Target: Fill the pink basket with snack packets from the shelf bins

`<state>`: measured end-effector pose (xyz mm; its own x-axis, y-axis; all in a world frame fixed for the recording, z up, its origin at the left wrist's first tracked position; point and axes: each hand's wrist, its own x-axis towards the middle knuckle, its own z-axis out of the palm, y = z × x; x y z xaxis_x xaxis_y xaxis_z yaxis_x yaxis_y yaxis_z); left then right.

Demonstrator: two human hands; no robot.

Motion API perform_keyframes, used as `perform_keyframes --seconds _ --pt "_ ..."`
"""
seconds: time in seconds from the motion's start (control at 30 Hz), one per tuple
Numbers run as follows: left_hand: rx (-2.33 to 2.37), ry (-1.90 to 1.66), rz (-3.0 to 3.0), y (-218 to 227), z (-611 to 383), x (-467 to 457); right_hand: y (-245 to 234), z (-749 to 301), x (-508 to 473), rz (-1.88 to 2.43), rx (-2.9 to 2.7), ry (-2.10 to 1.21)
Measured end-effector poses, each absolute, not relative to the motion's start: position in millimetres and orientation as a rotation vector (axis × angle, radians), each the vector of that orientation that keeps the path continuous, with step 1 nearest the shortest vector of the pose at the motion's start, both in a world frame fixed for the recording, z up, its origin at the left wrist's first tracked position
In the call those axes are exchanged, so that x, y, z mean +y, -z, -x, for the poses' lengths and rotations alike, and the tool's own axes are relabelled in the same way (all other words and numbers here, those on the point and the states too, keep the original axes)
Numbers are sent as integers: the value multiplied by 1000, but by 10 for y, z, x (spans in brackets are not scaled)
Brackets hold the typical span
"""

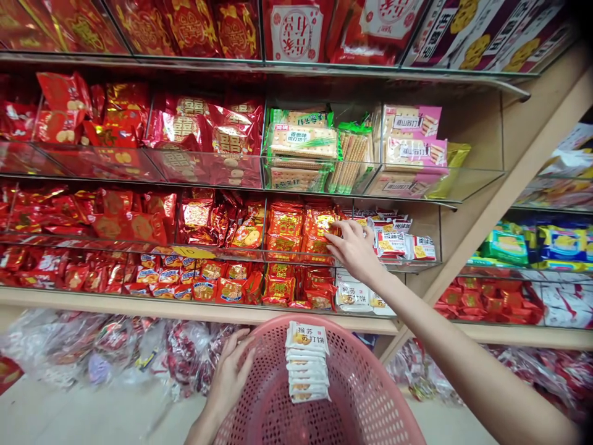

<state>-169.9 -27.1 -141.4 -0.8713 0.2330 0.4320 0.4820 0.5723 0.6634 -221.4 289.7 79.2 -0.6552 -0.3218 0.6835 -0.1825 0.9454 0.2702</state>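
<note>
My left hand (231, 371) grips the rim of a pink perforated plastic basket (370, 395) held low in front of me. Inside the basket lies a row of several small white cracker packets (306, 361). My right hand (354, 247) reaches up to the third shelf, its spread fingers touching small red and orange snack packets (319, 225) in a glass-fronted bin. Just right of that hand sit small white and red packets (393, 241).
Glass-divided shelves (296, 173) hold red foil snacks at left, green and pink cracker packs (303, 145) higher up. More white packets (352, 295) sit on the lowest shelf. Clear bags of stock (115, 352) lie on the floor. A second shelf unit (532, 272) stands at right.
</note>
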Motion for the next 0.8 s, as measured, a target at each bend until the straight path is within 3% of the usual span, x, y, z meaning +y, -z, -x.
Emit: perform_keyframes --seconds 0.8 --pt "-2540 1135 612 1357 1619 -257 -955 2245 2924 -553 -2418 -129"
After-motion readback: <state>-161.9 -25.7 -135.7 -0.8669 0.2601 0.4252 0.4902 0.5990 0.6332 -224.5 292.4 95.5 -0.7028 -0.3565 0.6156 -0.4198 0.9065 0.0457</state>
